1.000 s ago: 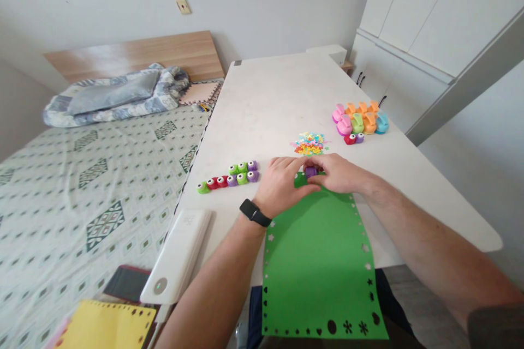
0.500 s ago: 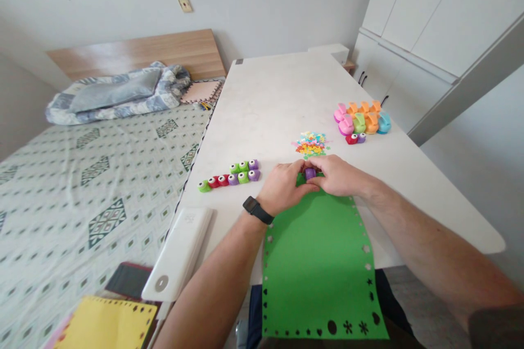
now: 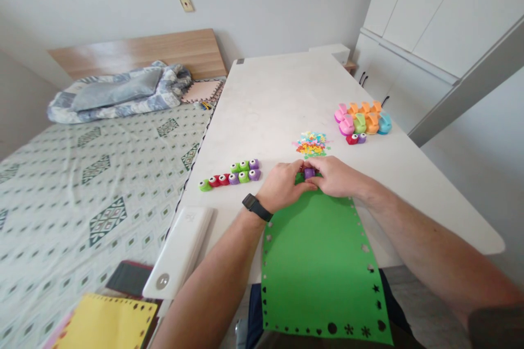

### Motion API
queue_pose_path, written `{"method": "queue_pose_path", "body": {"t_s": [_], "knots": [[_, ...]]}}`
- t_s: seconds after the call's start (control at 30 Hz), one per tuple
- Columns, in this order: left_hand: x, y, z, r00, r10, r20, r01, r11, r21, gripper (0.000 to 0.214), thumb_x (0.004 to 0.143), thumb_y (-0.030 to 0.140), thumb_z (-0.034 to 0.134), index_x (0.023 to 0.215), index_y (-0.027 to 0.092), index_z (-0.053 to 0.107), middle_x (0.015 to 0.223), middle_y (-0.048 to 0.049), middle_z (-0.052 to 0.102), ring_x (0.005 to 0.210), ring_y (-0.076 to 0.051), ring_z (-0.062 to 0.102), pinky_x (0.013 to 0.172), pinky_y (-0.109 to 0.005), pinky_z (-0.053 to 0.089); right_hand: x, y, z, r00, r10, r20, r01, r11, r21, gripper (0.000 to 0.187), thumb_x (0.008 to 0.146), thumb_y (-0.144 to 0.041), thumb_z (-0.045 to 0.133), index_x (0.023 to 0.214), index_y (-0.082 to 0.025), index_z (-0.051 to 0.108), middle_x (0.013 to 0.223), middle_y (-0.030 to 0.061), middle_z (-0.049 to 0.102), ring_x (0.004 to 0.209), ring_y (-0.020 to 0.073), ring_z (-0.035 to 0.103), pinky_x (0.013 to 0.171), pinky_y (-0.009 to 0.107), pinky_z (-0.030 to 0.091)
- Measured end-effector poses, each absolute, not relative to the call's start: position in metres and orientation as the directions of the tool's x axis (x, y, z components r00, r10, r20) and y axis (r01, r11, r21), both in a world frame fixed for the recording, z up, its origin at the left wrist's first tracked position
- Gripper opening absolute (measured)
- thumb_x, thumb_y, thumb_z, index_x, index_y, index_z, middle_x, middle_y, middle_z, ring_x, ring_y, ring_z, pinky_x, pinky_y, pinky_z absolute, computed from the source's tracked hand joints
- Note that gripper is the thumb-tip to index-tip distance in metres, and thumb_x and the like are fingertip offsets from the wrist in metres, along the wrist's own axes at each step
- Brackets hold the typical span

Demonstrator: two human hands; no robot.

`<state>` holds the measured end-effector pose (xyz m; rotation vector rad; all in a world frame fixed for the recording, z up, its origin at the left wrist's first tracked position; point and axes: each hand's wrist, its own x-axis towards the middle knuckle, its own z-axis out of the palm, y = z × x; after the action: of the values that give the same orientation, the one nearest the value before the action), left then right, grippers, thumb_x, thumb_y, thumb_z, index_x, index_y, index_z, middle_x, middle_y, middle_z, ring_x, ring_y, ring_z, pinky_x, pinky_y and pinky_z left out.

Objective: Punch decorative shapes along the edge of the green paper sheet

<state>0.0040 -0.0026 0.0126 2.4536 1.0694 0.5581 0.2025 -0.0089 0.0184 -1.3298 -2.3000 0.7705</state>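
my right hand (image 3: 338, 175) is closed around a small purple craft punch (image 3: 310, 173), thumb and fingers curled about its side, at the far short edge of the green foam sheet (image 3: 313, 262). my left hand (image 3: 284, 184) is half curled beside it, thumb over the sheet; whether it grips punch or sheet i cannot tell. the sheet's long axis runs from my lap away across the bench (image 3: 270, 103), its near end overhanging. which way the punch's slot points is hidden by my fingers. just beyond lie the punched-out shapes (image 3: 313, 143).
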Motion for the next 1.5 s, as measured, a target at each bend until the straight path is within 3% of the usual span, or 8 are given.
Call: {"method": "queue_pose_path", "body": {"t_s": [0.27, 0.43, 0.67, 0.87, 1.13, 1.33, 1.5], "knots": [[0.003, -0.002, 0.014, 0.626, 0.757, 0.186, 0.606, -0.623, 0.495, 0.030, 0.089, 0.045, 0.068, 0.103, 0.019, 0.061, 0.090, -0.0053, 0.073, 0.085, -0.024, 0.069, 0.076, -0.032, 0.047, 0.200, -0.009, 0.019, -0.474, 0.878, 0.061, 0.689, 0.414, -0.595, 0.013, 0.083, -0.021, 0.066, 0.095, -0.018, 0.064, 0.090, 0.0054, 0.070, 0.080, 0.0199, 0.061, 0.070, 0.029, 0.041], [0.003, -0.002, 0.013, 0.616, 0.763, 0.197, 0.576, -0.606, 0.549, 0.031, 0.088, 0.044, 0.071, 0.105, 0.020, 0.061, 0.097, -0.0048, 0.074, 0.089, -0.022, 0.070, 0.078, -0.031, 0.049, 0.201, -0.007, 0.020, -0.472, 0.880, 0.062, 0.685, 0.410, -0.602, 0.016, 0.084, -0.021, 0.067, 0.099, -0.018, 0.065, 0.092, 0.0054, 0.071, 0.083, 0.0208, 0.063, 0.072, 0.030, 0.042], [0.002, -0.001, 0.010, 0.593, 0.759, 0.267, 0.579, -0.633, 0.514, 0.053, 0.084, 0.049, 0.075, 0.127, 0.022, 0.060, 0.111, -0.0059, 0.074, 0.104, -0.025, 0.069, 0.096, -0.039, 0.050, 0.206, -0.009, 0.025, -0.478, 0.876, 0.067, 0.639, 0.399, -0.658, 0.027, 0.084, -0.024, 0.069, 0.110, -0.020, 0.068, 0.100, 0.0042, 0.074, 0.090, 0.0209, 0.067, 0.081, 0.031, 0.046], [-0.004, 0.001, 0.003, 0.570, 0.776, 0.270, 0.617, -0.621, 0.484, 0.065, 0.080, 0.054, 0.077, 0.132, 0.020, 0.059, 0.109, -0.0056, 0.075, 0.102, -0.025, 0.069, 0.097, -0.041, 0.050, 0.212, -0.005, 0.019, -0.458, 0.887, 0.060, 0.628, 0.370, -0.684, 0.027, 0.083, -0.030, 0.071, 0.108, -0.022, 0.070, 0.095, 0.0034, 0.074, 0.084, 0.0197, 0.066, 0.078, 0.031, 0.047], [-0.005, 0.003, -0.001, 0.535, 0.802, 0.264, 0.660, -0.592, 0.462, 0.048, 0.084, 0.040, 0.077, 0.125, 0.021, 0.062, 0.106, -0.0036, 0.075, 0.097, -0.023, 0.069, 0.092, -0.039, 0.051, 0.219, 0.004, 0.019, -0.276, 0.959, 0.067, 0.586, 0.223, -0.779, 0.024, 0.090, -0.041, 0.065, 0.104, -0.022, 0.069, 0.088, 0.0017, 0.072, 0.077, 0.0174, 0.063, 0.071, 0.030, 0.047], [-0.004, 0.002, -0.002, 0.543, 0.802, 0.249, 0.663, -0.592, 0.459, 0.037, 0.088, 0.036, 0.073, 0.121, 0.021, 0.065, 0.104, -0.0037, 0.075, 0.098, -0.023, 0.069, 0.093, -0.038, 0.052, 0.219, 0.009, 0.013, -0.192, 0.981, -0.026, 0.266, 0.026, -0.964, 0.039, 0.094, -0.056, 0.058, 0.099, -0.019, 0.070, 0.097, 0.0067, 0.074, 0.079, 0.0174, 0.066, 0.072, 0.030, 0.050], [-0.004, 0.001, -0.001, 0.546, 0.797, 0.259, 0.658, -0.599, 0.457, 0.035, 0.090, 0.034, 0.070, 0.123, 0.023, 0.064, 0.103, -0.0029, 0.075, 0.097, -0.022, 0.069, 0.093, -0.038, 0.052, 0.217, 0.011, 0.014, -0.134, 0.985, -0.107, 0.120, -0.091, -0.989, 0.045, 0.091, -0.061, 0.061, 0.097, -0.017, 0.070, 0.092, 0.0094, 0.077, 0.074, 0.0168, 0.067, 0.068, 0.028, 0.051]]}}
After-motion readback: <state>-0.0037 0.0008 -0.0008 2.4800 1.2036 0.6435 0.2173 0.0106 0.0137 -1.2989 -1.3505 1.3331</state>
